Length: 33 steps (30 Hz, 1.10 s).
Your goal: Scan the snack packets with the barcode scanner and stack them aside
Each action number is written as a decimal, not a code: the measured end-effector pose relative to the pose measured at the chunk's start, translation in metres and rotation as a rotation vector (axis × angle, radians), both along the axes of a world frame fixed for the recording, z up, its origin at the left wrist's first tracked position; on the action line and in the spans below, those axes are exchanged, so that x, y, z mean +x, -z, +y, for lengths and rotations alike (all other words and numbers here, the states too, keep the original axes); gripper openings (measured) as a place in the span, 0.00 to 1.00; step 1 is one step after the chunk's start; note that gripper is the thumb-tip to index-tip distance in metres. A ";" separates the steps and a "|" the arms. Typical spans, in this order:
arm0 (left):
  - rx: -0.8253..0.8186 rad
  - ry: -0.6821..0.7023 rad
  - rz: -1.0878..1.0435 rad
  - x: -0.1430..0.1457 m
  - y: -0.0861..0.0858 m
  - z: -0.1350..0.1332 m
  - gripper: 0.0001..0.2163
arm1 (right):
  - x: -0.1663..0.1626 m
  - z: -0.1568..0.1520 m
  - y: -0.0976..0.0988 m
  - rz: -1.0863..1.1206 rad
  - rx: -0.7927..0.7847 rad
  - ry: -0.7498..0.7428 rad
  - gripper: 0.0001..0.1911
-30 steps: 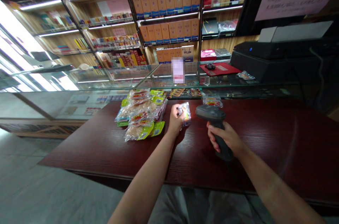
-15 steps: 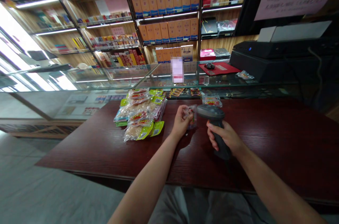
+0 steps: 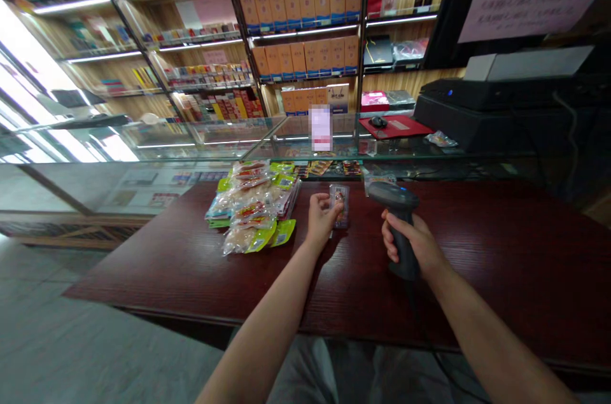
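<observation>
My left hand (image 3: pixel 324 216) pinches a small clear plastic snack packet (image 3: pixel 340 213) between thumb and fingers, just over the dark red-brown table (image 3: pixel 191 277). My right hand (image 3: pixel 420 242) is wrapped round the handle of a dark grey barcode scanner (image 3: pixel 394 196). A small blue light shows on top of the scanner, and its head points left toward the packet. Behind the scanner lies another clear packet (image 3: pixel 375 180), partly hidden by it. Left of my left hand is a pile of clear and green snack packets (image 3: pixel 255 207).
A glass display counter (image 3: pixel 214 149) runs behind the table. On it are an upright phone-like screen (image 3: pixel 321 128), a mouse (image 3: pixel 378 121) on a red mat (image 3: pixel 403 126), and a black machine (image 3: pixel 477 111) at right. Lit shelves with orange boxes (image 3: pixel 298 0) stand farther back. The scanner's cable (image 3: pixel 446 362) hangs over the front edge.
My right hand has drawn the scanner to the right, away from the packet, and its blue light now shows. My left hand has shifted slightly left and turned the packet's face more into view.
</observation>
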<state>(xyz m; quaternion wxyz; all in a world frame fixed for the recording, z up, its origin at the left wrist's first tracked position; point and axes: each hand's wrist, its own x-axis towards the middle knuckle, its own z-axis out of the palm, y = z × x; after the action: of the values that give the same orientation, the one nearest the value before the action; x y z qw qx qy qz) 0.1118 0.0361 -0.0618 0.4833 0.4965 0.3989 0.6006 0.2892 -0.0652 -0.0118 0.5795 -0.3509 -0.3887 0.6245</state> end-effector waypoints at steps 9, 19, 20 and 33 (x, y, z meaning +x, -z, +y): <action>0.072 0.034 0.104 -0.006 -0.001 0.004 0.19 | 0.027 0.006 -0.007 0.106 0.180 0.101 0.13; 0.049 0.066 0.297 0.055 0.007 0.044 0.14 | 0.036 0.012 -0.008 0.179 0.186 0.176 0.16; 0.069 0.054 0.324 0.064 0.008 0.050 0.13 | 0.036 0.013 -0.007 0.187 0.181 0.176 0.15; 0.151 -0.197 0.809 0.107 0.014 0.079 0.17 | 0.039 0.016 -0.002 0.196 0.194 0.117 0.14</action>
<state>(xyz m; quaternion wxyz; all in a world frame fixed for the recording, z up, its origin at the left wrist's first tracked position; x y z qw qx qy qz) 0.2191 0.1147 -0.0754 0.1903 0.6858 0.5569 0.4282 0.3282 -0.0489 -0.0099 0.6811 -0.2527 -0.3676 0.5806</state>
